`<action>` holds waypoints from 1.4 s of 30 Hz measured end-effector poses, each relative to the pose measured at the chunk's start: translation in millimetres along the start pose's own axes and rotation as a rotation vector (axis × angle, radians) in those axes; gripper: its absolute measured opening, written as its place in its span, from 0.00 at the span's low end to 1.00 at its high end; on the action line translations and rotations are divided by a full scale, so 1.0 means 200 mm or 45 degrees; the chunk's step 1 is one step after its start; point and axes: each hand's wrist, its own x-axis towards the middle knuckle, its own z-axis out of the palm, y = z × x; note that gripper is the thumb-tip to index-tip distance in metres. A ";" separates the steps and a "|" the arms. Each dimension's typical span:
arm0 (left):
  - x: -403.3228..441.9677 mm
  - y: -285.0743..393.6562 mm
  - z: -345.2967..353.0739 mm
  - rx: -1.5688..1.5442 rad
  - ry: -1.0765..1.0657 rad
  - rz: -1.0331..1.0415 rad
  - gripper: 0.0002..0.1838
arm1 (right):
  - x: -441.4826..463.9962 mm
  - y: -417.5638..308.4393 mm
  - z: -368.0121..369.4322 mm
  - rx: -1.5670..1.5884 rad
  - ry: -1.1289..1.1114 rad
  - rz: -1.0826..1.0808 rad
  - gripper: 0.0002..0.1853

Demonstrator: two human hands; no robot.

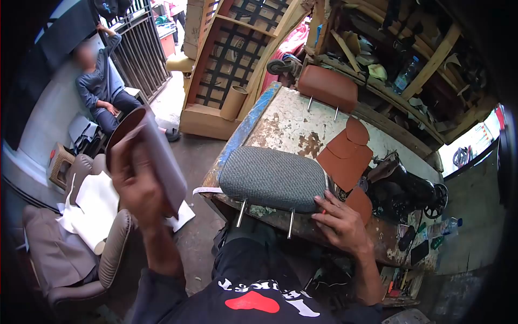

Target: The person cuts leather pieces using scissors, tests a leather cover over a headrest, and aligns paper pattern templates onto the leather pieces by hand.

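The grey headrest lay at the bench's near edge, its 2 posts jutting past, presumably so the pad could sit flat. The right hand's bent fingers touched its end, apparently steadying it; whether they gripped the small red thing there, I couldn't tell. The left hand clasped a brown sheet, raised beside the bench, probably for room.

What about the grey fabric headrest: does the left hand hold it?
No, the left hand holds a curved brown sheet, not the headrest.
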 end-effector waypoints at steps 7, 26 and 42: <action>-0.45 0.21 0.54 0.193 -1.481 0.465 0.17 | 0.07 -0.13 0.07 1.613 0.538 0.583 0.31; -0.41 -0.30 0.22 0.078 -0.683 -0.799 0.12 | 0.17 0.04 0.36 0.953 0.961 0.940 0.26; -0.46 -0.40 0.16 -0.164 -0.660 -0.765 0.10 | 0.04 -0.10 0.35 0.735 0.776 0.807 0.44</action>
